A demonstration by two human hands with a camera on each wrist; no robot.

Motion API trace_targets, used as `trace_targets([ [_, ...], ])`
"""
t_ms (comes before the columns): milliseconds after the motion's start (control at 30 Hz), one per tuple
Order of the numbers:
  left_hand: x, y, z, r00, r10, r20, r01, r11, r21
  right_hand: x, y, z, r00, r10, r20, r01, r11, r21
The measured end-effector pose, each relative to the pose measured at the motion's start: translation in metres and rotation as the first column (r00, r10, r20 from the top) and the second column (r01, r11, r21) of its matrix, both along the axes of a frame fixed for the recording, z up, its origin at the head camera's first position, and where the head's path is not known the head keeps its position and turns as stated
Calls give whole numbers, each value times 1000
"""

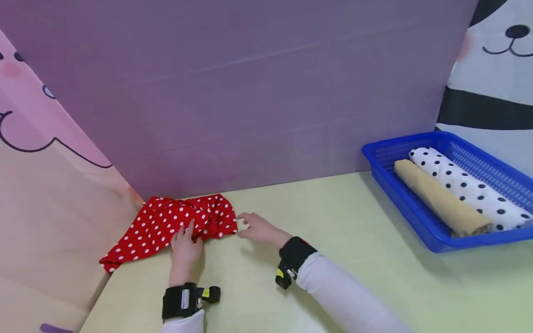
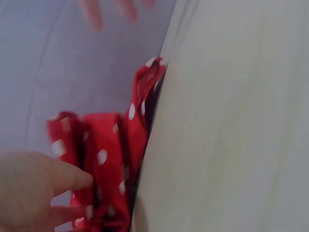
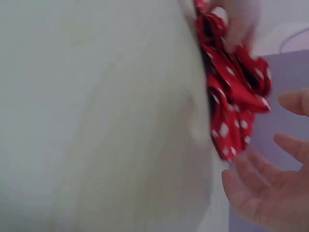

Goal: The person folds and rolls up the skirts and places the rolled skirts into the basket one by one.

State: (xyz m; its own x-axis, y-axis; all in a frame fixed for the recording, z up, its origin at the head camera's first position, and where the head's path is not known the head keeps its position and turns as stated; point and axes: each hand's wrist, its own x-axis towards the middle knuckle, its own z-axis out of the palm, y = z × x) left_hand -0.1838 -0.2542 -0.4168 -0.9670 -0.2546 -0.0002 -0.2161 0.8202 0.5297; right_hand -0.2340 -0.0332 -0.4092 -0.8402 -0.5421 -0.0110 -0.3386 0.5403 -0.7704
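Observation:
A red cloth with white polka dots (image 1: 158,226) lies rumpled on the table by the back wall, bunched at its right end and tapering to a corner at the left. My left hand (image 1: 186,249) rests on its front edge near the folds, fingers spread. In the left wrist view the thumb of the left hand (image 2: 29,188) touches the bunched red fabric (image 2: 108,154). Just beyond the cloth's right end is my right hand (image 1: 262,230), fingers apart and holding nothing. The right wrist view shows the right hand (image 3: 270,186) below the folded cloth (image 3: 231,101), fingers loosely bent.
On the right stands a blue plastic basket (image 1: 401,208) with a rolled beige cloth (image 1: 441,196) and a rolled white cloth with black dots (image 1: 466,185). A purple wall (image 1: 266,92) borders the pale table (image 1: 333,222) at the back; a pink-and-peach panel (image 1: 54,199) borders the left.

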Motion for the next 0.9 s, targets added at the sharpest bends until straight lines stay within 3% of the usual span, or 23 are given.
trace_targets([
  [133,-1,2,1,999,-44,-7,44,998,-40,3,-31,-2,999,43,-2,-43,997,59],
  [233,0,6,4,993,-119,11,120,992,-43,7,-49,0,997,74,-27,-71,992,104],
  [367,3,14,8,960,-276,53,278,959,-49,11,-63,3,996,81,-41,-71,977,199],
  [467,5,22,12,937,-344,65,347,937,-40,10,-63,2,996,53,-75,-29,954,297],
  [667,9,32,14,945,-319,75,323,946,-40,5,-53,-7,968,101,-231,14,892,451],
  [900,6,36,11,953,-297,57,296,955,24,3,-43,-1,927,154,-341,34,873,487],
])
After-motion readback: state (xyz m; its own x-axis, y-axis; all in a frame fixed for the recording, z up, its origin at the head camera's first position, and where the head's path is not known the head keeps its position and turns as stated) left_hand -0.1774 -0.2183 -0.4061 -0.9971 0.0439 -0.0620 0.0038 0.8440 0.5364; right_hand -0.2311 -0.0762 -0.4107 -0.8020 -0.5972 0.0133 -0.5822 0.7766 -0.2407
